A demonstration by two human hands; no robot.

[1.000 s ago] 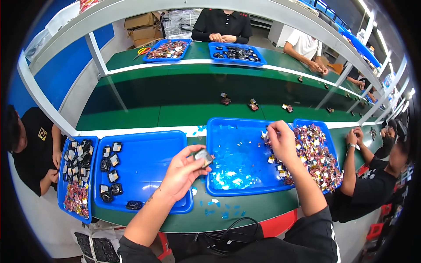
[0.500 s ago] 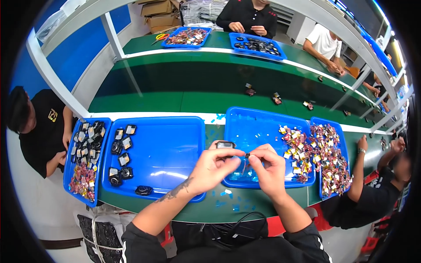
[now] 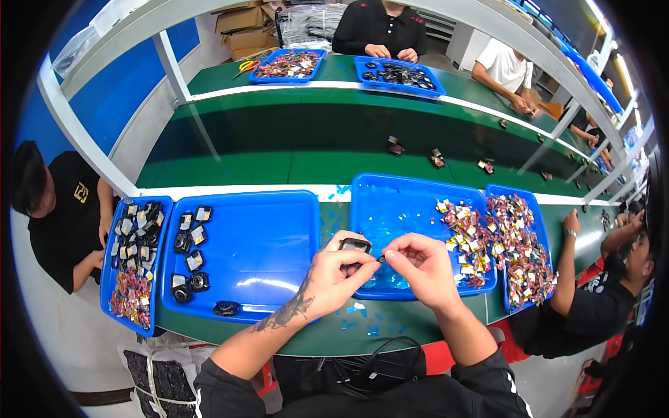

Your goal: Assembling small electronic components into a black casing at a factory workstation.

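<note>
My left hand [image 3: 340,273] is closed around a small black casing [image 3: 355,244] with a rectangular window, which shows above its curled fingers. Its thumb and index finger reach a tiny dark part [image 3: 381,258]. My right hand [image 3: 424,270] pinches at that same part from the other side, the fingertips of both hands nearly touching. What kind of part it is cannot be made out. Both hands are over the near left area of a blue tray [image 3: 411,182] scattered with bits of light-blue film. A heap of small red-and-yellow components [image 3: 465,240] fills that tray's right side.
Left of my hands, a blue tray [image 3: 251,237] holds several black casings [image 3: 198,233]. Narrower trays flank both: one of casings and components [image 3: 136,237], one of heaped components [image 3: 519,251]. Beyond a white rail, small assemblies [image 3: 437,159] lie on a green belt. Co-workers sit around.
My hands have come slightly down and to the left, still together at the tiny part. A thin strand that hung below the fingers no longer shows. The whole view has shifted a little.
</note>
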